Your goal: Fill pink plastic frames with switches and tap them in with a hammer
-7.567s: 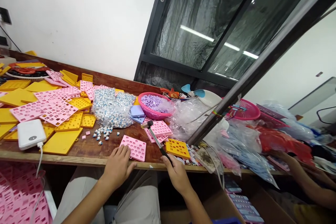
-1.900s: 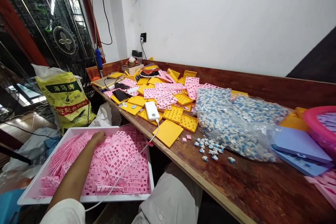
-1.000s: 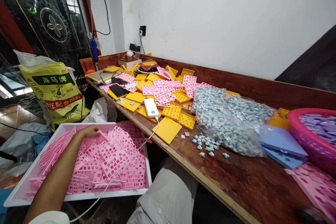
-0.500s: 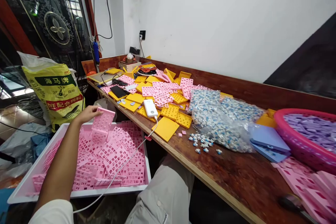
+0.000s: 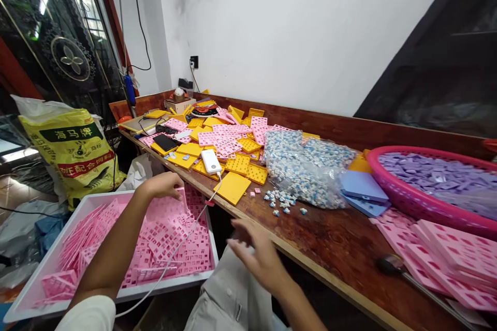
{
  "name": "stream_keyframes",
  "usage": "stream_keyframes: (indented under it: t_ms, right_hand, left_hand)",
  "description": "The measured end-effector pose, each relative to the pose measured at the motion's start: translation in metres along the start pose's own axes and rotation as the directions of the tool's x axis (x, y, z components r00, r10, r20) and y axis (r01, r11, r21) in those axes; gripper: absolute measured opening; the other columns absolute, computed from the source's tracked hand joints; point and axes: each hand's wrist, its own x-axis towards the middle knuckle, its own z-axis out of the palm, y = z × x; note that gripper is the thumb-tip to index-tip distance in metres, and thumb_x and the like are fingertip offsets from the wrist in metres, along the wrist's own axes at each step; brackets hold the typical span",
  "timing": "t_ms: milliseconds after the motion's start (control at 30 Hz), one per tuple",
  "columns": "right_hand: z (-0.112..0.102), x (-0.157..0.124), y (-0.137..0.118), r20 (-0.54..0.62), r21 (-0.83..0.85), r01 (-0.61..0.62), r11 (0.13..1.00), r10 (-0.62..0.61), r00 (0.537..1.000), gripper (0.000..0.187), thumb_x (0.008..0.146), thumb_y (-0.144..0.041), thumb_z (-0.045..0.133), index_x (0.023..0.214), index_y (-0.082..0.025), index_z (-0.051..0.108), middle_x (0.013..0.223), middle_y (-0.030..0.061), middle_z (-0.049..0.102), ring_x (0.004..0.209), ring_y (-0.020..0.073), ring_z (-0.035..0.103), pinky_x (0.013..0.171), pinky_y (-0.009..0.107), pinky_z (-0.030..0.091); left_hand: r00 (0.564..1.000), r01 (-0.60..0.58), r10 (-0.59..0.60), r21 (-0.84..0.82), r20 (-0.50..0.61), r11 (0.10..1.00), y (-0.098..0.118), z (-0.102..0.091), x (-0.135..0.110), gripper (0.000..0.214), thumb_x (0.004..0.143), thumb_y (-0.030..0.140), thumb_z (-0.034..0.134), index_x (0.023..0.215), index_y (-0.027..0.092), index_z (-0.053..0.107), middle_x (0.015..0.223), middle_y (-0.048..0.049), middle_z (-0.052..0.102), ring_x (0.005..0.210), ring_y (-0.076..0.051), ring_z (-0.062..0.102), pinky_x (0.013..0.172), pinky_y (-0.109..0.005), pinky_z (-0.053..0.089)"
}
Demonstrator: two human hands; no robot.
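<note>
My left hand grips a pink perforated plastic plate by its upper edge, over the far right part of a white tub. Many more pink plates with square holes lie heaped in that tub. My right hand hovers above my lap near the table's front edge, fingers curved and apart from the thumb, with nothing in it. A white power bank with a white cable lies on the table beyond both hands.
Yellow plates, a black phone, bags of small blue-and-white pieces and a pink basket of purple pieces crowd the wooden table. Pink molds lie right. The white cable crosses the tub. A yellow sack stands left.
My left hand has moved right and lower with the pink plate. My right hand has come into view over my lap. The camera view has turned somewhat to the right.
</note>
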Motion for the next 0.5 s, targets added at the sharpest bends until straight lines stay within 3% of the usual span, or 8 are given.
stream_keyframes:
  t_ms: [67, 133, 233, 300, 367, 433, 500]
  right_hand:
    - [0.046, 0.033, -0.001, 0.055, 0.106, -0.011, 0.994, 0.005, 0.998, 0.055, 0.085, -0.045, 0.073, 0.134, -0.023, 0.060, 0.116, 0.0109, 0.068, 0.067, 0.0174, 0.062, 0.065, 0.033, 0.055]
    - [0.082, 0.054, -0.001, 0.107, 0.187, -0.007, 0.982, -0.013, 0.994, 0.044, 0.089, -0.045, 0.068, 0.126, -0.021, 0.064, 0.099, 0.0062, 0.069, 0.065, 0.0161, 0.058, 0.063, 0.029, 0.051]
    - [0.101, 0.063, 0.002, 0.112, 0.260, -0.015, 0.966, -0.015, 0.994, 0.032, 0.097, -0.048, 0.056, 0.099, -0.019, 0.070, 0.075, 0.0010, 0.062, 0.066, 0.0164, 0.055, 0.061, 0.027, 0.046]
    - [0.089, 0.057, 0.005, 0.055, 0.294, -0.046, 0.955, 0.031, 0.998, 0.037, 0.096, -0.052, 0.056, 0.092, -0.018, 0.068, 0.074, 0.0014, 0.061, 0.065, 0.0166, 0.055, 0.059, 0.026, 0.046]
    - [0.061, 0.044, 0.007, -0.019, 0.330, -0.093, 0.939, 0.106, 0.994, 0.041, 0.093, -0.057, 0.060, 0.094, -0.017, 0.068, 0.076, 0.0028, 0.063, 0.063, 0.0170, 0.055, 0.057, 0.027, 0.047]
    - [0.021, 0.027, 0.009, -0.130, 0.344, -0.143, 0.928, 0.198, 0.972, 0.046, 0.089, -0.061, 0.063, 0.099, -0.016, 0.068, 0.079, 0.0042, 0.065, 0.062, 0.0181, 0.057, 0.056, 0.029, 0.049]
    - [-0.026, 0.007, 0.013, -0.324, 0.279, -0.178, 0.944, 0.267, 0.908, 0.050, 0.085, -0.064, 0.066, 0.099, -0.016, 0.069, 0.080, 0.0056, 0.067, 0.064, 0.0195, 0.059, 0.057, 0.029, 0.049]
  left_hand:
    - [0.995, -0.096, 0.097, 0.010, -0.011, 0.995, 0.020, 0.006, 0.000, 0.035, 0.060, 0.047, 0.086, 0.058, 0.021, 0.062, 0.055, 0.0010, 0.055, 0.058, -0.018, 0.049, 0.060, -0.031, 0.033]
    - [0.982, -0.187, 0.187, -0.019, 0.007, 0.982, 0.033, 0.013, -0.002, 0.031, 0.063, 0.048, 0.087, 0.066, 0.022, 0.069, 0.062, -0.0012, 0.063, 0.064, -0.020, 0.056, 0.064, -0.032, 0.038]
    - [0.969, -0.246, 0.245, -0.122, -0.021, 0.962, 0.030, 0.012, -0.006, 0.044, 0.070, 0.050, 0.084, 0.103, 0.022, 0.076, 0.093, -0.0065, 0.074, 0.084, -0.025, 0.065, 0.075, -0.032, 0.046]
    - [0.971, -0.222, 0.197, -0.207, -0.137, 0.953, 0.011, 0.006, -0.008, 0.062, 0.076, 0.053, 0.079, 0.127, 0.019, 0.067, 0.113, -0.0110, 0.071, 0.097, -0.027, 0.065, 0.081, -0.033, 0.048]
    - [0.971, -0.136, 0.075, -0.267, -0.227, 0.954, -0.017, 0.004, -0.005, 0.064, 0.082, 0.056, 0.070, 0.130, 0.016, 0.064, 0.117, -0.0133, 0.070, 0.099, -0.027, 0.065, 0.081, -0.033, 0.048]
    - [0.983, 0.043, -0.089, -0.267, -0.161, 0.963, -0.047, 0.015, 0.000, 0.057, 0.081, 0.060, 0.067, 0.117, 0.014, 0.070, 0.108, -0.0120, 0.072, 0.095, -0.025, 0.065, 0.077, -0.031, 0.048]
    - [0.972, 0.233, -0.236, -0.201, 0.012, 0.951, -0.070, 0.040, 0.004, 0.049, 0.067, 0.057, 0.077, 0.093, 0.016, 0.076, 0.089, -0.0086, 0.074, 0.081, -0.024, 0.065, 0.069, -0.029, 0.047]
